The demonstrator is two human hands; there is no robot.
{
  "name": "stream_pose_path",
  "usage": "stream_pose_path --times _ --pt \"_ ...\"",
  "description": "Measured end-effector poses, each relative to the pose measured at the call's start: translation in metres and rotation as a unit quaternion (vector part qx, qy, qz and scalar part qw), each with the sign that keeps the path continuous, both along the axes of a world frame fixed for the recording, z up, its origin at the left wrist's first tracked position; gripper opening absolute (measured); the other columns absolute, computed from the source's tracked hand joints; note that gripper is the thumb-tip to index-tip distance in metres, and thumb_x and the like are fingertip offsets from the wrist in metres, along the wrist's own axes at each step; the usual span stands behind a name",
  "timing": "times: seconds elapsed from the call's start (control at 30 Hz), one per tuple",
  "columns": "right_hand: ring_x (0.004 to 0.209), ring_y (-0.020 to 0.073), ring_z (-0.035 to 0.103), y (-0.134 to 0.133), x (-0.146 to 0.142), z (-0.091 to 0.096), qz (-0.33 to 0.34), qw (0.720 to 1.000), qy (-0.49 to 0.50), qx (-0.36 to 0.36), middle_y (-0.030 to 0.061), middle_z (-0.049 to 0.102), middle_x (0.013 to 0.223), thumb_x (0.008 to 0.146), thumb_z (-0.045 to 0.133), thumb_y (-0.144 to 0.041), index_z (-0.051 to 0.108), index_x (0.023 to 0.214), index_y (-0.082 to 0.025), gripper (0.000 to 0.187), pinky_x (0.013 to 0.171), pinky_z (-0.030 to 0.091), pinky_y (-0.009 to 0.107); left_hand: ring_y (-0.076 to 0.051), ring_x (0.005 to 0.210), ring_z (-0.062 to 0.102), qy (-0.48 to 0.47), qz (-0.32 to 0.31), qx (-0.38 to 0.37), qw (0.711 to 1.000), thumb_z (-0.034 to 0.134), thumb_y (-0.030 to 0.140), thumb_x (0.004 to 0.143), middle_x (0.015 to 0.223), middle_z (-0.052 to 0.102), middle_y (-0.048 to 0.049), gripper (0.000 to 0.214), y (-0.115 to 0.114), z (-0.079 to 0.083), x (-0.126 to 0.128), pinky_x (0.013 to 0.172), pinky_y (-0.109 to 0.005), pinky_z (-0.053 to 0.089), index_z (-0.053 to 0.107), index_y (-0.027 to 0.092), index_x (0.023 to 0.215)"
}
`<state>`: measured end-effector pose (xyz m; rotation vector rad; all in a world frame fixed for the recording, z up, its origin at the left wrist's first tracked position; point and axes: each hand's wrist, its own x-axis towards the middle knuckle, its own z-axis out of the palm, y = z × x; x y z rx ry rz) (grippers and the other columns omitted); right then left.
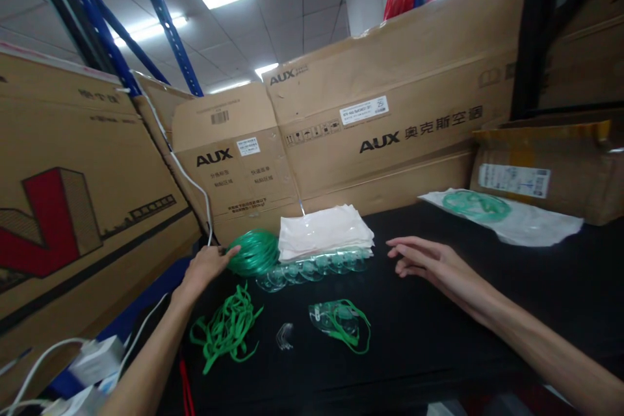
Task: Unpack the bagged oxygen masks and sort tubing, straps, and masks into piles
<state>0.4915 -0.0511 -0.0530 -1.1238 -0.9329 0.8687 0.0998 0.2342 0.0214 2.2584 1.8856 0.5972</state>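
Observation:
My left hand (207, 266) reaches to the back left of the black table (463, 325) and its fingers touch a coil of green tubing (254, 251). My right hand (426, 261) hovers open above the table, fingers stretched toward a stack of clear plastic bags (324, 231). A row of clear masks (312, 268) lies in front of the bags. Nearer me lie a clear mask with a green strap (341, 325), a bunch of loose green straps (227, 328) and small clear clips (285, 336).
Large AUX cardboard boxes (370, 123) wall off the back and left. A bagged green-tubed mask (492, 211) lies at the back right before another carton (550, 172). White cables and adapters (92, 364) sit at the lower left.

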Motion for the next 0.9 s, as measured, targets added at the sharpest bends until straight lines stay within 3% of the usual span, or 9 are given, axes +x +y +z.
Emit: stream_pose_path --times 0.13,0.23,0.33,0.4,0.57,0.7,0.9 --pt "0.075 0.0186 0.066 0.001 -0.011 0.009 0.027 0.991 -0.129 -0.008 0.0084 0.072 0.089 0.088 0.069 -0.052 0.075 0.097 -0.014 0.04 0.069 0.052 0.031 -0.037 0.127 0.058 0.029 -0.098 0.035 0.994 0.05 0.069 0.086 0.134 0.066 -0.0167 0.07 -0.049 0.012 0.021 0.107 -0.042 0.042 0.069 0.016 0.128" --pt "0.068 0.0171 0.064 0.004 -0.031 0.02 0.102 0.962 -0.253 -0.018 0.0053 0.071 0.08 0.094 0.06 -0.053 0.074 0.09 -0.015 0.04 0.063 0.049 0.029 -0.03 0.117 0.064 0.02 -0.246 0.002 0.969 0.05 0.068 0.09 0.131 0.069 -0.0084 0.064 -0.107 0.017 0.048 0.101 -0.036 0.047 0.067 0.023 0.132" --pt "0.074 0.0199 0.066 0.01 -0.055 0.027 0.14 0.911 -0.386 -0.023 0.0049 0.073 0.08 0.095 0.058 -0.05 0.078 0.092 -0.018 0.037 0.066 0.047 0.029 -0.026 0.105 0.068 0.033 -0.337 -0.083 0.937 0.062 0.06 0.088 0.121 0.073 -0.0043 0.053 -0.155 0.006 0.075 0.093 -0.034 0.051 0.068 0.029 0.13" --pt "0.084 0.0231 0.067 0.016 -0.067 0.027 0.134 0.89 -0.436 -0.025 0.0065 0.076 0.086 0.095 0.059 -0.049 0.08 0.096 -0.021 0.035 0.072 0.046 0.029 -0.025 0.104 0.067 0.032 -0.363 -0.109 0.925 0.068 0.054 0.087 0.119 0.072 -0.0043 0.05 -0.172 -0.007 0.088 0.093 -0.034 0.05 0.068 0.029 0.13" --pt "0.087 0.0232 0.067 0.029 -0.076 0.013 0.128 0.895 -0.427 -0.024 0.0077 0.078 0.092 0.098 0.056 -0.042 0.08 0.1 -0.018 0.034 0.077 0.045 0.03 -0.024 0.103 0.066 0.0 -0.394 -0.072 0.916 0.065 0.028 0.093 0.105 0.073 -0.0033 0.016 -0.175 -0.034 0.108 0.093 -0.033 0.047 0.076 0.025 0.105" --pt "0.072 0.0171 0.062 0.026 -0.077 0.014 0.158 0.905 -0.394 -0.012 0.0018 0.072 0.079 0.1 0.051 -0.049 0.078 0.097 -0.018 0.041 0.065 0.043 0.025 -0.02 0.1 0.066 -0.097 -0.449 0.024 0.888 0.057 0.015 0.096 0.102 0.072 -0.003 0.022 -0.176 -0.038 0.114 0.091 -0.031 0.048 0.075 0.025 0.103" --pt "0.064 0.0125 0.05 0.019 -0.087 0.024 0.199 0.946 -0.256 0.0 -0.0023 0.062 0.073 0.091 0.067 -0.048 0.076 0.1 -0.017 0.033 0.059 0.038 0.024 -0.022 0.104 0.064 -0.203 -0.44 0.13 0.865 0.058 0.016 0.096 0.109 0.069 -0.0044 0.024 -0.184 -0.047 0.117 0.088 -0.032 0.051 0.07 0.028 0.113"
